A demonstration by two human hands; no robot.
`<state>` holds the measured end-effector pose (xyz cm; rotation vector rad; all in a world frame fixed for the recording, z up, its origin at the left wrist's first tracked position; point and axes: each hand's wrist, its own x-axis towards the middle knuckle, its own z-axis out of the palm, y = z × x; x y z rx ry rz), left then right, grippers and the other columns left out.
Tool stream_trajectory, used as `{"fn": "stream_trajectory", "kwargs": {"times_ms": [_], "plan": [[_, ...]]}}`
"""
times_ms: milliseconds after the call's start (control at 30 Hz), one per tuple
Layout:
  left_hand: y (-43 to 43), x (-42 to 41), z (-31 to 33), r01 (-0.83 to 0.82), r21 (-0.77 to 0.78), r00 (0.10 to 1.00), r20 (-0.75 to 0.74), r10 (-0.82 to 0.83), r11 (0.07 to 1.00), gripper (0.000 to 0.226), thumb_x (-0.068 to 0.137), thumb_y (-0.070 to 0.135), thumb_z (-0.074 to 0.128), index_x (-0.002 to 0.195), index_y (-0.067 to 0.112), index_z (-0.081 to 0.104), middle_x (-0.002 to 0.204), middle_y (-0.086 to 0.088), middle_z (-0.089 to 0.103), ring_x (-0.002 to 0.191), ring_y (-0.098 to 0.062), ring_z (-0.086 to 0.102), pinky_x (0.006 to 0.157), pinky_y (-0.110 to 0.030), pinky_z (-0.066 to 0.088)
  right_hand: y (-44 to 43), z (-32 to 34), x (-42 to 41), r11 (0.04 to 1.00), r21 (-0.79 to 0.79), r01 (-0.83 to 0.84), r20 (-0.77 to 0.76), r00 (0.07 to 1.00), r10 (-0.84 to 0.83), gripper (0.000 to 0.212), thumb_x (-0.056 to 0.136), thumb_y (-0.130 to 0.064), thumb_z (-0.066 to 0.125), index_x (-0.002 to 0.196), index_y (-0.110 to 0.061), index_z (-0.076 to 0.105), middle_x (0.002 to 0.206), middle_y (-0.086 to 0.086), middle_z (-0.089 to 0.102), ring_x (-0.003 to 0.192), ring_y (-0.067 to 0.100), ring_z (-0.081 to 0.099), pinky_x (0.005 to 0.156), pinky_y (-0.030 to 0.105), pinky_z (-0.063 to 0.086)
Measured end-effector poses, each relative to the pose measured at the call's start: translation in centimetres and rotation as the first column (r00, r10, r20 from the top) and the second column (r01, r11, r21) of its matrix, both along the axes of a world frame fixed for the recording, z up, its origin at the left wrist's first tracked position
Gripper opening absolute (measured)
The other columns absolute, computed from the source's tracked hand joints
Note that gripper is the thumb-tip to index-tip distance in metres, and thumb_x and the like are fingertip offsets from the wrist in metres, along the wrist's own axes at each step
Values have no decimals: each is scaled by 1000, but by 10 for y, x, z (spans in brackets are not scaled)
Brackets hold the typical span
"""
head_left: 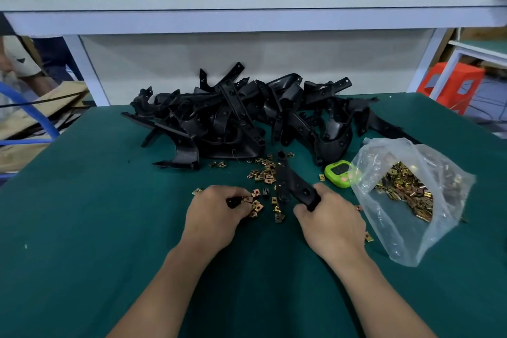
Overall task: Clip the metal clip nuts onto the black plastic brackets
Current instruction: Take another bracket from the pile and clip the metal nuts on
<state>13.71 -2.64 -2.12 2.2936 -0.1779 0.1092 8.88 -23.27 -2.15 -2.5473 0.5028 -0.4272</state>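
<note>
Gripping one end of a black bracket (295, 185) at frame centre in the curled right hand (333, 218); pinching a clip nut (248, 199) against a black tab (232, 202) with the left hand (216, 211), amid loose nuts (264, 174), below the bracket heap (233, 115), left of the plastic bag (384, 233).

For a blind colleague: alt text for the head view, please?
A person's right hand grips a black plastic bracket while the left hand holds a small black part among loose metal clip nuts on a green table. Behind lies a pile of brackets; a clear bag of clip nuts and a green timer sit at right.
</note>
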Motion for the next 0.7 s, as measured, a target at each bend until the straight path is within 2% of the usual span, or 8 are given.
{"fn": "stream_trajectory", "kwargs": {"times_ms": [67,100,200,300,400,500,567,700], "plan": [[-1,-2,0,-26,18,998,65,25,999,17,86,34,80,102,41,79,97,18,66,94,-5,61,88,-27,49,-2,-1,0,1000,8,3,-4,1000,-3,16,85,-42,62,82,-33,49,66,-12,56,60,15,51,50,29,28],[-1,-2,1,-39,-1,996,82,39,999,19,87,34,80,104,41,79,98,19,64,95,-4,61,89,-24,48,-2,-1,0,1000,4,-1,-3,1000,1,16,84,-42,62,81,-34,48,65,-13,56,60,14,51,50,28,27],[-1,-1,1,-70,-108,996,54,76,992,21,87,33,80,106,42,79,98,23,62,93,6,60,75,-5,43,-2,-2,1,999,-44,-23,4,1000,23,15,84,-44,62,84,-36,50,65,-14,54,62,16,50,51,29,28],[-1,-2,0,-109,-173,989,78,124,979,23,87,25,82,102,42,79,99,21,64,94,20,55,71,2,40,1,-1,7,994,-94,-50,7,999,51,15,84,-45,63,86,-35,52,66,-15,53,64,16,49,50,29,27],[-4,1,2,-119,-185,987,88,137,976,29,86,15,82,92,44,78,96,19,65,90,20,57,68,4,39,4,1,14,988,-113,-103,0,995,104,18,85,-45,63,83,-32,50,66,-14,51,61,16,46,48,28,25],[-9,4,3,-109,-207,991,49,122,972,34,89,12,77,90,46,75,96,17,68,88,21,57,67,5,39,0,0,15,987,-78,-143,-11,990,143,18,85,-43,64,82,-31,51,66,-13,53,61,14,48,49,28,28],[-10,3,3,-110,-208,989,70,127,972,27,93,13,73,97,40,77,92,22,66,90,24,55,68,5,38,-3,0,15,991,-5,-137,-16,990,137,15,84,-43,64,82,-32,53,66,-12,57,64,12,53,53,31,36],[-9,1,1,-95,-174,988,101,114,980,29,103,11,53,98,30,73,84,15,71,82,2,61,63,-7,44,-5,-1,15,989,59,-135,-13,991,136,13,83,-42,64,81,-34,55,66,-12,60,66,10,57,54,31,39]]}}
